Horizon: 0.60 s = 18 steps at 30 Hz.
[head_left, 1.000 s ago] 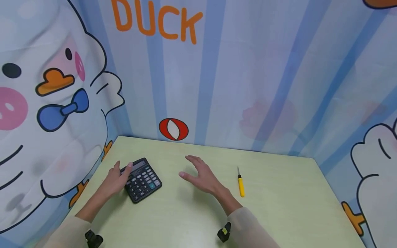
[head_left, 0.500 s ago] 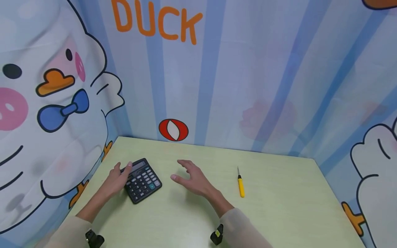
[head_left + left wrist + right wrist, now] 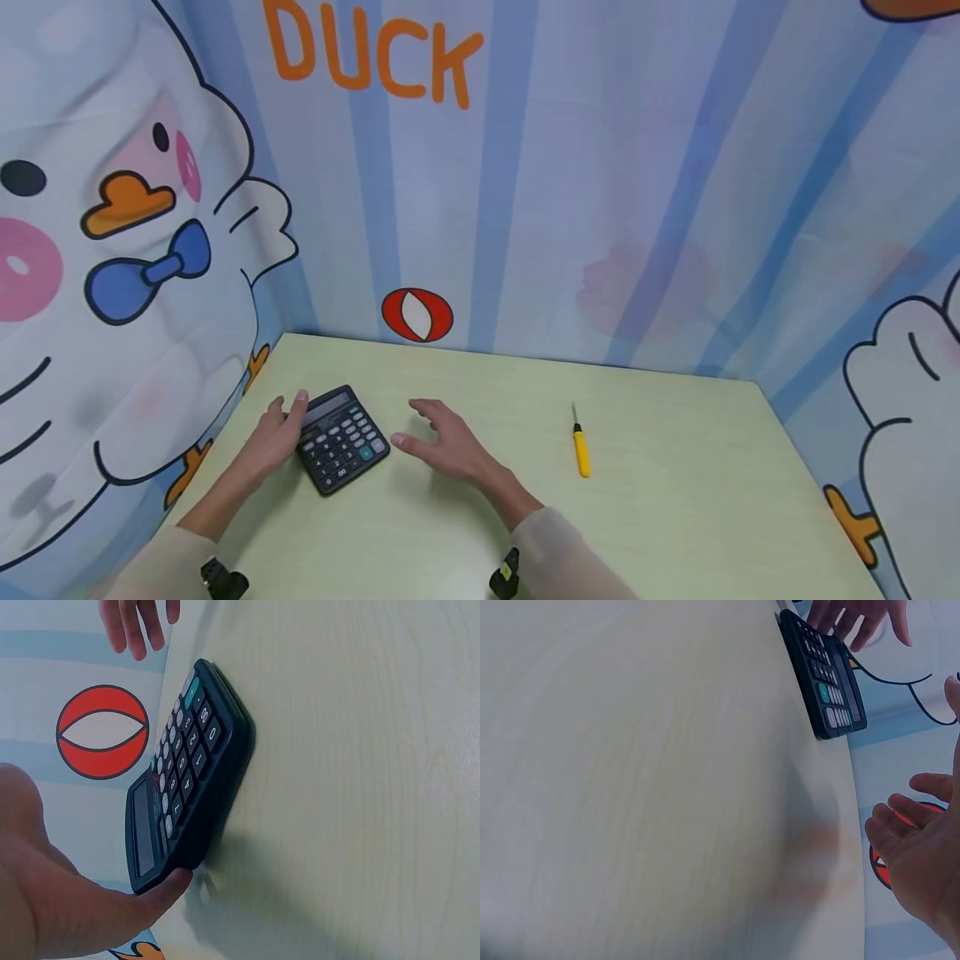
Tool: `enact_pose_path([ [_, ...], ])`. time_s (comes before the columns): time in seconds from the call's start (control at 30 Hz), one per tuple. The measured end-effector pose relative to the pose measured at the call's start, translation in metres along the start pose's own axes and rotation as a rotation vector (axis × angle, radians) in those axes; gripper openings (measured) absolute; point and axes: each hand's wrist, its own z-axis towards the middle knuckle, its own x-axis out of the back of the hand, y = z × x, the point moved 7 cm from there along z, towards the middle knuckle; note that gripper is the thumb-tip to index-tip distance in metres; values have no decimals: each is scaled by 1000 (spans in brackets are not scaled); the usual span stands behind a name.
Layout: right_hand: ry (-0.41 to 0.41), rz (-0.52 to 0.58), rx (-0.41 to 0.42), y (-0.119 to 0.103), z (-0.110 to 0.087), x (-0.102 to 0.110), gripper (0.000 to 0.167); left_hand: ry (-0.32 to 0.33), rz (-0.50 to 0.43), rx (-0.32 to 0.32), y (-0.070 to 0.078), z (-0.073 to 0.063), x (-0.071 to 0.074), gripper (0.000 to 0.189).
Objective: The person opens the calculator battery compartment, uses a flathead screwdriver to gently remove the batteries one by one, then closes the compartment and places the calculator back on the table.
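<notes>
A black desk calculator (image 3: 343, 442) with grey keys and one teal key sits at the left of the table, turned at an angle. At its left edge is my left hand (image 3: 272, 437); in the left wrist view a straight digit reaches the calculator's (image 3: 187, 765) side by the screen, while another stays raised apart from it. My right hand (image 3: 447, 443) hovers just right of the calculator, thumb and fingers spread, holding nothing. In the right wrist view its relaxed fingers (image 3: 900, 825) are apart from the calculator (image 3: 825, 675).
A yellow-handled screwdriver (image 3: 581, 452) lies right of my right hand, tip pointing to the back. Around the pale table (image 3: 675, 483) hangs a blue-striped curtain (image 3: 555, 183) printed with ducks, close along the back and left edges.
My right hand has moved left, closer to the calculator. The left thumb has shifted off the calculator's top to beside its left edge. The calculator has hardly moved.
</notes>
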Motion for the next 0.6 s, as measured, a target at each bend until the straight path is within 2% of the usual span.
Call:
enact_pose_path([
  [0.33, -28, 2, 2, 0, 2, -15, 83, 18, -11, 18, -5, -3, 4, 103],
  [0.6, -38, 10, -50, 3, 7, -27, 87, 27, -35, 64, -10, -6, 2, 107],
])
